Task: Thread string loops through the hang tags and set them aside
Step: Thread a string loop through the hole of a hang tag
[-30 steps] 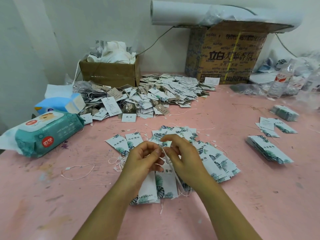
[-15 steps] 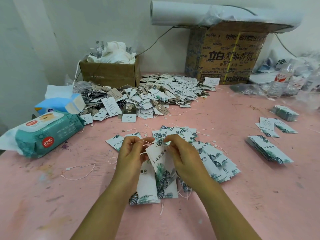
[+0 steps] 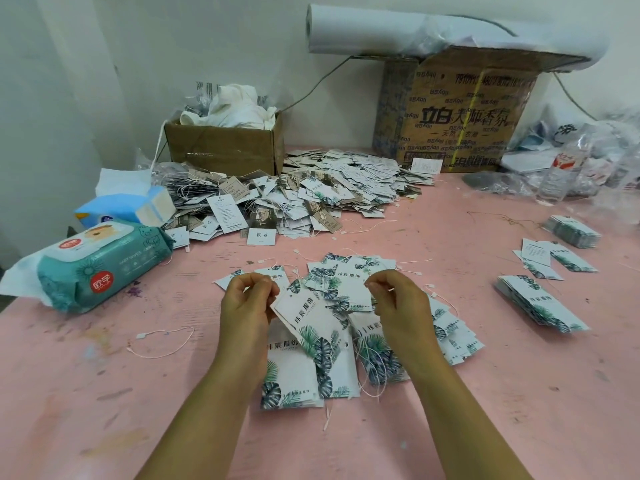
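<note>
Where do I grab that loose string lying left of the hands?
Pinch the string at its small white clasp, coming straight down from above with two fingertips. It lies flat and limp on the table, so the stiffer clasp probably gives the surest hold.

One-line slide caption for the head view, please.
Left hand holds a leaf-print hang tag over stacked tags on the pink table, right hand pinched beside it.

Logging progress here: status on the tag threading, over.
Left hand pinches leaf-print hang tag by its top corner, tilted over the tag pile. Right hand curled, apart from it; string not discernible. Nothing blocking.
</note>
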A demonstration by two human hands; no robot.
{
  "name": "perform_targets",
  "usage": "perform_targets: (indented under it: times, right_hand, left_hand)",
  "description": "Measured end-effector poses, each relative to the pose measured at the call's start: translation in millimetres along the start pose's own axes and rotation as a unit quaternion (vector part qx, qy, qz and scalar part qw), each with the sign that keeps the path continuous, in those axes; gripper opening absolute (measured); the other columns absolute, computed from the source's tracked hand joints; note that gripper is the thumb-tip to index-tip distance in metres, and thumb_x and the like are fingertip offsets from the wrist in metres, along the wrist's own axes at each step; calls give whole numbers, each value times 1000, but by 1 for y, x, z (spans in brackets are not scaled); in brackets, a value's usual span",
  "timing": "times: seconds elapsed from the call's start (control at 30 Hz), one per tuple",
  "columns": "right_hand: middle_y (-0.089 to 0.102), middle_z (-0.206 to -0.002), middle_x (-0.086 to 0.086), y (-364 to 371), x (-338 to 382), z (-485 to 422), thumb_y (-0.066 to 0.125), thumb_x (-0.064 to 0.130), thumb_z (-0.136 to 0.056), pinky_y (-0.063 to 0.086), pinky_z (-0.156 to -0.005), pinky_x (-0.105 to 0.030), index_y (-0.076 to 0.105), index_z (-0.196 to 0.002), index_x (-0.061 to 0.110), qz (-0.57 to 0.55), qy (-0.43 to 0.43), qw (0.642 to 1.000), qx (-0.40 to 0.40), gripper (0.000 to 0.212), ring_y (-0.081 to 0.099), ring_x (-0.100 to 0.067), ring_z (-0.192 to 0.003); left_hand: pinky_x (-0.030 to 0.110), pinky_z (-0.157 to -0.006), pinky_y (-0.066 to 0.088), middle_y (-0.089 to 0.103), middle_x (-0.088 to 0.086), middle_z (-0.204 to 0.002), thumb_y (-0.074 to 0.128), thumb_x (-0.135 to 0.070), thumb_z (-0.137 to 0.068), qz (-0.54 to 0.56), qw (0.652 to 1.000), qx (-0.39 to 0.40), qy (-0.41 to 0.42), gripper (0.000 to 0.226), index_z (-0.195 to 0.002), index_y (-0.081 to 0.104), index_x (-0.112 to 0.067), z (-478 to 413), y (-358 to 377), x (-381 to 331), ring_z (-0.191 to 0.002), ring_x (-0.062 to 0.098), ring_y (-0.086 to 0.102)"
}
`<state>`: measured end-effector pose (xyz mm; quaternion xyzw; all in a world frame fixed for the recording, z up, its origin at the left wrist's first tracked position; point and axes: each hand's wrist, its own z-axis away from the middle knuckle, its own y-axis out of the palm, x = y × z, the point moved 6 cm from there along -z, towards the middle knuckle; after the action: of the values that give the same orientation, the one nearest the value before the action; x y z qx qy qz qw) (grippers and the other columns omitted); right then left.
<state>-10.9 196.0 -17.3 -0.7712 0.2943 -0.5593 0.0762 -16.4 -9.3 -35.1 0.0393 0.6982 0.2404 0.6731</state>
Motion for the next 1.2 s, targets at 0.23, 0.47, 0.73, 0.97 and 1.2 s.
perform_targets:
  times: [0.23, 0.47, 0.73, 0.97, 1.2]
  right_hand:
    - [59, -55, 7, 0, 6, 3, 57, -5, -86, 44, -48, -19, 67, -81, 17, -181, 19, 983, 2, 25, 49, -7, -46]
    - [62, -54, 1, 10, 18, 8, 55, -5, -87, 46, -46, -24, 56, -76, 13, -221, -12, 973, 67, 22, 51, -13, -43]
    - [64, -62, 1, 11, 23, 9, 51, -12, -87, 53, -59, -24, 63, -88, 10, -280, -14, 957, 78, 25, 61, -11, -55]
    - [69, -65, 0, 14, 22, 9, 52, -12, -86, 54, -58, -23, 65, -87, 12, -297, -2, 950, 92, 27, 65, -15, -57]
    - [69, -67, 12, 13, 29, 14, 62, -5, -82, 52, -64, -20, 66, -82, 27, -194, -78, 975, 70, 32, 65, -8, -63]
  left_hand:
    - [27, -68, 50, 70, -4, -66, 66, -3, -82, -112, 989, 39, 93, 16, -76, 65, -18, 2, 0, -10, -67, 10, 63]
    - [6, -60, 44, 69, -20, -70, 75, -10, -75, -250, 949, 82, 176, 23, -78, 67, -32, 14, 12, -20, -66, -6, 62]
    - [3, -60, 40, 69, -19, -68, 73, -10, -77, -260, 942, 103, 188, 21, -71, 64, -28, 19, 19, -21, -62, -6, 59]
    - [11, -68, 42, 69, -16, -69, 70, -13, -79, -268, 938, 124, 179, 19, -71, 63, -28, 20, 22, -17, -65, -4, 59]
    - [15, -75, 39, 67, -20, -76, 67, -15, -82, -300, 923, 149, 192, 21, -75, 61, -33, 24, 27, -15, -75, -1, 57]
